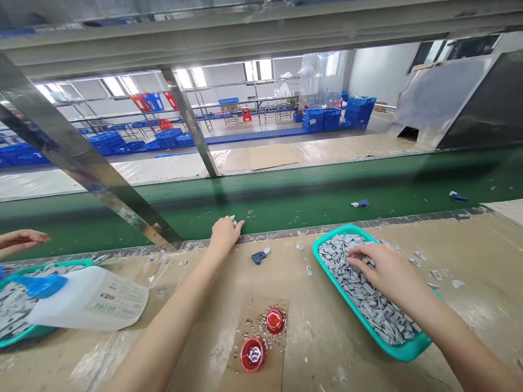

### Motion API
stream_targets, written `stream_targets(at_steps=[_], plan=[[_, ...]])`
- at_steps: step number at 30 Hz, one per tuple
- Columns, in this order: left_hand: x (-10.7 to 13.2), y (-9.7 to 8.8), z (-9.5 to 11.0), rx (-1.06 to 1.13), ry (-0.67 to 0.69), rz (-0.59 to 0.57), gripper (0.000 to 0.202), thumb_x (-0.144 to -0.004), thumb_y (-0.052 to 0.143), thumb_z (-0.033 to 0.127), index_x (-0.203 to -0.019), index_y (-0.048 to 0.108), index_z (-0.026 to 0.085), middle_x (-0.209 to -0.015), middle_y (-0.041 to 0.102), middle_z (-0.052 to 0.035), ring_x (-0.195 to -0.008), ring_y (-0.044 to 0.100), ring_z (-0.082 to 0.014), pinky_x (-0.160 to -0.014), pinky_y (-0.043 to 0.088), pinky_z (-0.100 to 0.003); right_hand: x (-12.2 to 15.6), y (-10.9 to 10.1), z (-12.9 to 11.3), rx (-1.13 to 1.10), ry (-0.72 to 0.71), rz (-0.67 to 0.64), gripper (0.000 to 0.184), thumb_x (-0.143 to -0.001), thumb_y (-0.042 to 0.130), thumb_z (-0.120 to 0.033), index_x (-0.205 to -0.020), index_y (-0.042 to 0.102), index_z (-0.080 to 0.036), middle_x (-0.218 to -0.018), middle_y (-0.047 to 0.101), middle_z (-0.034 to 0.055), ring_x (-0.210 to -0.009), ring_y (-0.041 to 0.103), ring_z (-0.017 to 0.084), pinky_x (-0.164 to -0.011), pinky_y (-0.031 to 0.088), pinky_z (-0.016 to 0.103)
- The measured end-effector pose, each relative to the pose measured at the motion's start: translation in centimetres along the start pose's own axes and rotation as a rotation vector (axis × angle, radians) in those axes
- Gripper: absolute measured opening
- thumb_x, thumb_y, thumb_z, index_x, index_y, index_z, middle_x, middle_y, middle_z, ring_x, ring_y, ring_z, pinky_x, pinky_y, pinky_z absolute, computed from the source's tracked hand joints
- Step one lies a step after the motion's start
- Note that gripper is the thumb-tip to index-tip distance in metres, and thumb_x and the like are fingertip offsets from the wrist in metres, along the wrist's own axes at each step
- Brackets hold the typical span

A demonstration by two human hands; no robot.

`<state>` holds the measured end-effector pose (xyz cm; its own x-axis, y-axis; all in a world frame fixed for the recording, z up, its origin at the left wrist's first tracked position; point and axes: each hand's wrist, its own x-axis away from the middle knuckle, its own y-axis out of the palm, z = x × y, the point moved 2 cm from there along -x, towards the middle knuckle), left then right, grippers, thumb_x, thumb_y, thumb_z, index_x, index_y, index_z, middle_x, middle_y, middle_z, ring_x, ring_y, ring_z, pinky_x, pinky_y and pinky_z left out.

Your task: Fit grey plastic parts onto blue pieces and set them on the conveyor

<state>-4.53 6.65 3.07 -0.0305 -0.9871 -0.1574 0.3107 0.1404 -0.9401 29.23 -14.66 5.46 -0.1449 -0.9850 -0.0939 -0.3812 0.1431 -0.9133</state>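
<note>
At the near edge of the green conveyor belt [286,204], my left hand [224,235] is closed on a small piece, of which only a whitish tip shows by the fingers. Just right of that wrist, a dark blue piece with a white tip [260,256] lies on the covered table. My right hand [378,265] hovers at a turquoise basket [355,311] full of small grey plastic parts [342,261]. Its thumb and fingers are apart over the parts, with nothing visible between them.
Two red caps [252,354] sit on wet cardboard in front. At left, a white plastic bottle [93,299] lies across another turquoise basket [44,329], near a co-worker's hand [24,240]. A metal post [122,201] slants at left. Blue-white pieces [360,203] lie on the belt.
</note>
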Motion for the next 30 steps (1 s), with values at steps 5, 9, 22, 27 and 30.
stream_targets(at_steps=[5, 9, 22, 27, 30], plan=[[0.2, -0.6, 0.1, -0.042, 0.030, -0.017, 0.012, -0.070, 0.057, 0.025, -0.064, 0.055, 0.015, -0.075, 0.060, -0.0186, -0.094, 0.056, -0.0402, -0.077, 0.041, -0.045, -2.6, 1.1, -1.7, 0.071, 0.023, -0.056, 0.018, -0.075, 0.063, -0.036, -0.064, 0.066, -0.023, -0.070, 0.067, 0.0064, -0.081, 0.059, 0.027, -0.059, 0.036, 0.031], [0.9, -1.2, 0.2, 0.031, 0.050, 0.016, 0.007, -0.065, 0.054, 0.008, -0.067, 0.054, 0.015, -0.089, 0.060, -0.0221, -0.113, 0.045, -0.0420, -0.089, 0.036, -0.049, -2.4, 1.3, -2.1, 0.047, 0.029, -0.022, 0.015, -0.073, 0.065, -0.029, -0.061, 0.060, -0.021, -0.066, 0.065, 0.0044, -0.068, 0.058, 0.022, -0.054, 0.034, 0.028], [14.3, -6.8, 2.5, 0.869, 0.096, -0.124, 0.036, -0.075, 0.065, 0.032, -0.105, 0.052, 0.017, -0.103, 0.069, -0.0099, -0.095, 0.065, -0.0206, -0.086, 0.049, -0.033, 7.7, 4.2, -10.6, -0.920, 0.099, -0.171, 0.019, -0.075, 0.064, -0.037, -0.078, 0.067, -0.019, -0.078, 0.071, 0.0061, -0.073, 0.064, 0.021, -0.062, 0.049, 0.029], [22.2, -9.0, 1.1, 1.226, -0.186, -0.115, 0.035, -0.065, 0.076, 0.026, -0.095, 0.063, 0.015, -0.097, 0.072, -0.0103, -0.094, 0.066, -0.0221, -0.088, 0.049, -0.032, 7.9, 6.9, -12.2, -1.090, 0.193, -0.291, 0.026, -0.070, 0.068, -0.041, -0.074, 0.067, -0.015, -0.066, 0.071, 0.0076, -0.059, 0.062, 0.018, -0.053, 0.044, 0.026], [25.7, -8.9, 0.5, 1.347, -0.340, -0.072, 0.036, -0.063, 0.078, 0.024, -0.095, 0.064, 0.014, -0.095, 0.072, -0.0101, -0.094, 0.066, -0.0223, -0.087, 0.050, -0.031, 7.7, 7.5, -12.5, -1.119, 0.194, -0.302, 0.027, -0.069, 0.070, -0.040, -0.072, 0.066, -0.014, -0.068, 0.072, 0.0099, -0.062, 0.063, 0.019, -0.056, 0.045, 0.026]])
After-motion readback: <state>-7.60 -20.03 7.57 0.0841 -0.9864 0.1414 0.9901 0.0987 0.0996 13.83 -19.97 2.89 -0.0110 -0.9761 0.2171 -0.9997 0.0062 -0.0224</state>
